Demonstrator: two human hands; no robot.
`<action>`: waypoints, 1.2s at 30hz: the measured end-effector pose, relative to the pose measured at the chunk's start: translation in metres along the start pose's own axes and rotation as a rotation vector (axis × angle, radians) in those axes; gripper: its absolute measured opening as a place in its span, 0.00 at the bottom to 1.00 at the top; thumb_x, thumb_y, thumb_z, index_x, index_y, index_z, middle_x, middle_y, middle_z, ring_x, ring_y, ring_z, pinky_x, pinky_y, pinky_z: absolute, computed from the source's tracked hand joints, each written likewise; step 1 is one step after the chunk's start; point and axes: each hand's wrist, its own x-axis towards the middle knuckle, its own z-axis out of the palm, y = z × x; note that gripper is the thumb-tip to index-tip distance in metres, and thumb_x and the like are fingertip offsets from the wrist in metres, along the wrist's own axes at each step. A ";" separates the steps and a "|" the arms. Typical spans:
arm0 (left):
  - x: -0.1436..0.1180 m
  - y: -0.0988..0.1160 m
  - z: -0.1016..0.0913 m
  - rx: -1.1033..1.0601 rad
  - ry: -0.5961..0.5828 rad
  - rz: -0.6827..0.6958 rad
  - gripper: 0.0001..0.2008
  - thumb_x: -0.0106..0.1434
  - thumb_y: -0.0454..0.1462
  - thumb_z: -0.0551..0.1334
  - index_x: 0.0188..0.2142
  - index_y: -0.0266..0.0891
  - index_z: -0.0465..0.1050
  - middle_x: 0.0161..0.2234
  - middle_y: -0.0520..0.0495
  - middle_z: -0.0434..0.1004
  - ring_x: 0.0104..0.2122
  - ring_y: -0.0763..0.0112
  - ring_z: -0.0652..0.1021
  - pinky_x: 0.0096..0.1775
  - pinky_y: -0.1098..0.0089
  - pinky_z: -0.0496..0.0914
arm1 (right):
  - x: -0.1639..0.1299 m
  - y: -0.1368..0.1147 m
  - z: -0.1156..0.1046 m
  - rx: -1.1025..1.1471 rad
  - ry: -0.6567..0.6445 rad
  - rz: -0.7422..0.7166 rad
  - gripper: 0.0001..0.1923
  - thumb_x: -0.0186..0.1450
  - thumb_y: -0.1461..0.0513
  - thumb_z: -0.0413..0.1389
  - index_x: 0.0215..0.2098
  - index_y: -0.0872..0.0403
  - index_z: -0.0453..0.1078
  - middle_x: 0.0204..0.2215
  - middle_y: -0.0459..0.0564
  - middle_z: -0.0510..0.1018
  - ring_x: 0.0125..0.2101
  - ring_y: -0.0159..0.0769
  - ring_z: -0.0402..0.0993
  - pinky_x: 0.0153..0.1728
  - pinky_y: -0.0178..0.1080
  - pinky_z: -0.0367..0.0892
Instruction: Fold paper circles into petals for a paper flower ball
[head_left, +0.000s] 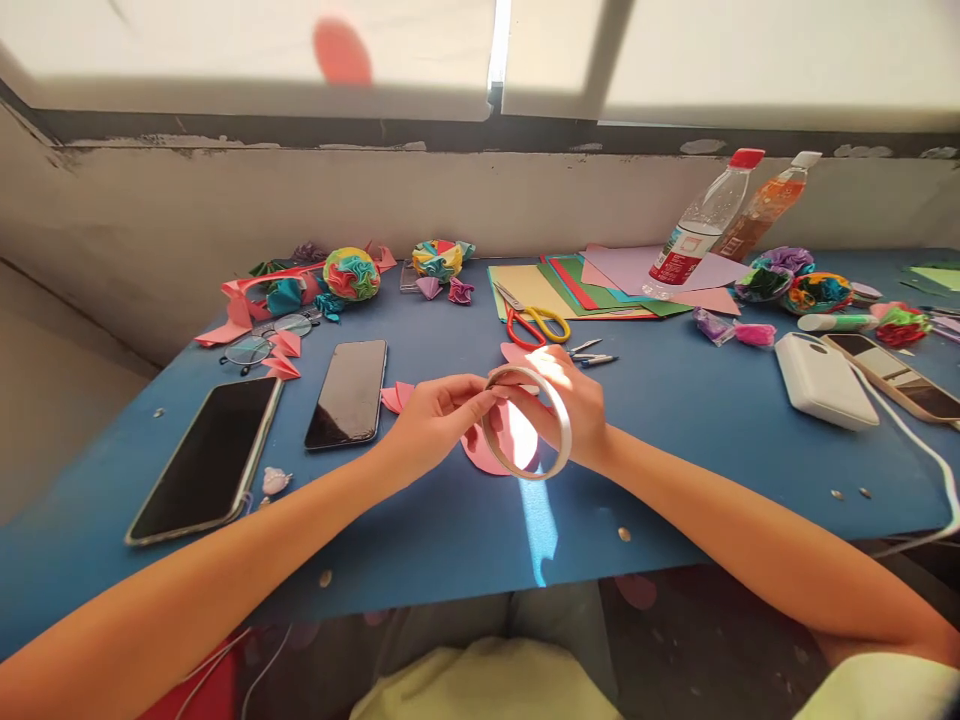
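Note:
A nearly used-up roll of tape (563, 432), white and narrow, is held up over the front middle of the table. My left hand (442, 415) pinches its upper left rim between thumb and fingers. Behind the ring, my right hand (579, 400) is closed on the roll as well, its fingertips meeting those of the left. Whether a loose tape end is between the fingertips is too small to tell. Under the hands lies a round piece of pink paper (486, 452), partly covered by the roll. Folded pink paper (397, 397) sits just left of it.
Beyond my hands lie scissors (536, 325), pens (596, 358) and coloured paper sheets (626, 270). Two phones (349, 395) and glasses (251, 350) are at left. Bottles (694, 235) stand at the back right, near paper balls (817, 293) and a white power bank (823, 380).

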 end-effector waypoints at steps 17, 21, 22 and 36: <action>0.003 0.006 -0.006 -0.016 0.051 -0.126 0.11 0.58 0.43 0.61 0.31 0.36 0.75 0.27 0.47 0.75 0.24 0.73 0.74 0.20 0.78 0.65 | 0.008 -0.009 -0.003 0.336 -0.208 0.518 0.08 0.65 0.61 0.49 0.32 0.54 0.68 0.29 0.45 0.73 0.28 0.27 0.68 0.28 0.29 0.64; 0.004 0.006 -0.011 -0.064 0.033 -0.193 0.12 0.58 0.44 0.62 0.33 0.38 0.77 0.30 0.45 0.77 0.27 0.72 0.75 0.21 0.78 0.64 | 0.010 -0.011 -0.005 0.380 -0.143 0.606 0.07 0.63 0.60 0.52 0.32 0.53 0.71 0.28 0.45 0.74 0.28 0.28 0.69 0.31 0.31 0.66; 0.004 0.006 -0.012 -0.076 0.032 -0.209 0.12 0.57 0.44 0.62 0.33 0.38 0.77 0.31 0.45 0.77 0.27 0.72 0.75 0.21 0.78 0.63 | 0.010 -0.011 -0.005 0.402 -0.125 0.624 0.07 0.62 0.60 0.53 0.32 0.54 0.71 0.27 0.45 0.74 0.28 0.28 0.69 0.32 0.32 0.66; 0.008 0.003 -0.020 -0.115 0.050 -0.252 0.13 0.56 0.45 0.63 0.34 0.38 0.77 0.34 0.44 0.78 0.28 0.72 0.75 0.24 0.77 0.66 | 0.015 -0.005 -0.008 0.724 -0.100 0.817 0.11 0.57 0.55 0.58 0.27 0.56 0.72 0.23 0.46 0.71 0.23 0.27 0.65 0.22 0.32 0.61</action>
